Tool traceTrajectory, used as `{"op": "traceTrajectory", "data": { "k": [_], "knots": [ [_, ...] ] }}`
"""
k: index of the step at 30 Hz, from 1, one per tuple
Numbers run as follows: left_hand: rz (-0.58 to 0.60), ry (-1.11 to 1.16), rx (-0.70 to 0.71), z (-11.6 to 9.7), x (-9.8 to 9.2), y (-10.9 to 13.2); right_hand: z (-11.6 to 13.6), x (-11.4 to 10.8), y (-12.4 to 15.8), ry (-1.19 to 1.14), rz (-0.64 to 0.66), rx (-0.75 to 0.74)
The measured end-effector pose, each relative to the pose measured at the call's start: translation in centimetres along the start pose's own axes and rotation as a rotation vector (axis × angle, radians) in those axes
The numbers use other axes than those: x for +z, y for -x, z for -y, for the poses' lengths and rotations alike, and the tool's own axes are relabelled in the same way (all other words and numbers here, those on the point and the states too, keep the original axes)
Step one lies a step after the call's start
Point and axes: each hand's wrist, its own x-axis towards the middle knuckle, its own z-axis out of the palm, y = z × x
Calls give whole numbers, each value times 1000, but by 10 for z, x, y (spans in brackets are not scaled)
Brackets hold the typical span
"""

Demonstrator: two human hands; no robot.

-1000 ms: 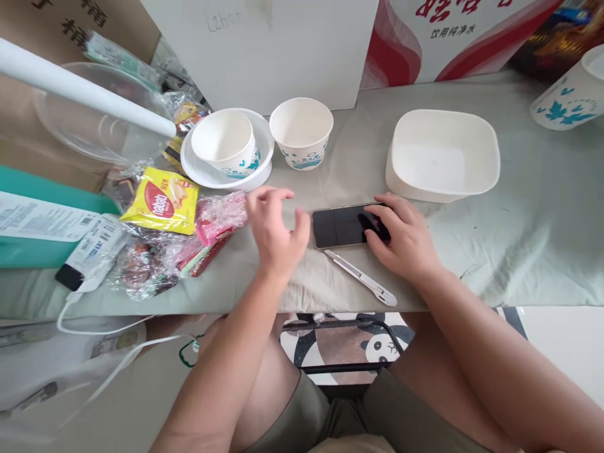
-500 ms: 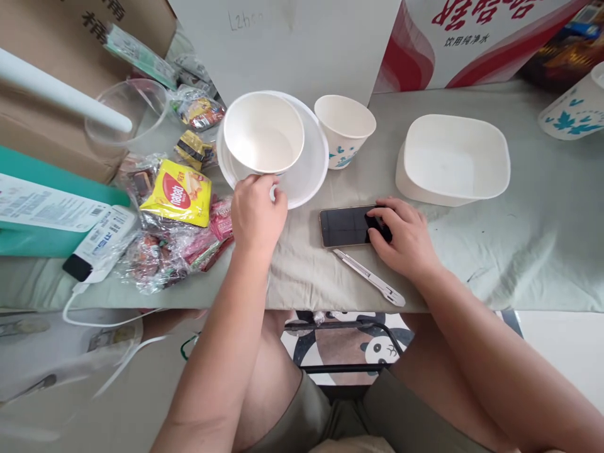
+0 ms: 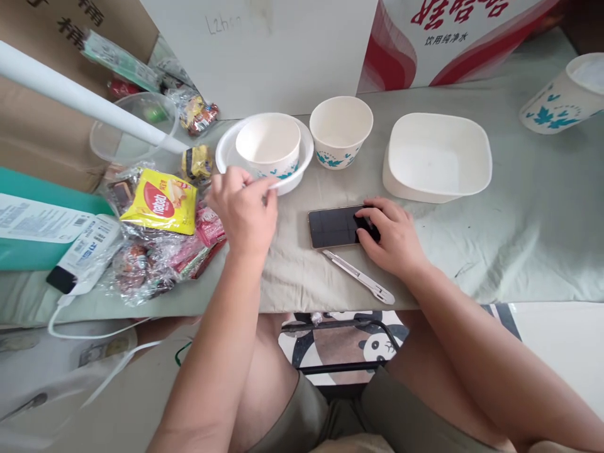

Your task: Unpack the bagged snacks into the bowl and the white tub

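White paper cup [image 3: 268, 146], teal leaves printed on it, sits in a shallow dish [image 3: 226, 154] at upper centre; the left hand [image 3: 243, 211] pinches the dish's near rim. The right hand [image 3: 394, 236] rests loosely open, fingertips on a dark phone [image 3: 330, 226] mid-frame. Behind, a red-and-white carton [image 3: 441, 39] reads "饮用纯净水".

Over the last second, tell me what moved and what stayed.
The left hand reached forward and pinched the near rim of the white plate holding a paper bowl; the plate tipped up, then settled flat. The right hand stayed on the phone.
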Motion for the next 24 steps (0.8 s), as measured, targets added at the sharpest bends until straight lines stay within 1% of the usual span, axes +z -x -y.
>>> {"op": "traceTrajectory", "data": {
  "k": [1, 2, 3, 6, 8, 9, 11, 13, 15, 16, 18, 20, 21, 23, 24],
  "knots": [
    [-32, 22, -28, 2, 3, -2, 0, 0, 0, 1, 2, 4],
    [-36, 49, -42, 3, 6, -3, 0, 0, 0, 1, 2, 7],
    [-17, 77, -40, 3, 8, -4, 0, 0, 0, -2, 3, 9],
    [109, 165, 50, 0, 10, -3, 0, 0, 0, -15, 4, 6],
    [170, 217, 126, -2, 8, -2, 1, -4, 0, -32, -21, -13],
    [186, 245, 141, -4, 7, 0, 1, -7, -1, -36, -55, -20],
    [194, 296, 130, -7, 7, 3, 2, -16, -2, -6, -174, -3],
    [198, 342, 120, -12, 7, 7, -2, -26, -5, 92, -313, 79],
    [225, 354, 168, -19, 10, 13, -12, -34, -8, 202, -384, 189],
    [265, 341, 209, -22, 12, 17, -19, -37, -10, 234, -387, 235],
    [406, 285, 288, -29, 16, 24, -38, -40, -13, 239, -355, 289],
    [552, 220, 326, -34, 22, 30, -57, -39, -15, 205, -316, 300],
    [603, 198, 328, -36, 25, 32, -65, -38, -17, 194, -303, 302],
    [653, 187, 321, -39, 28, 35, -73, -37, -18, 199, -326, 313],
    [660, 190, 318, -41, 27, 35, -72, -36, -19, 205, -348, 306]
  ]
}}
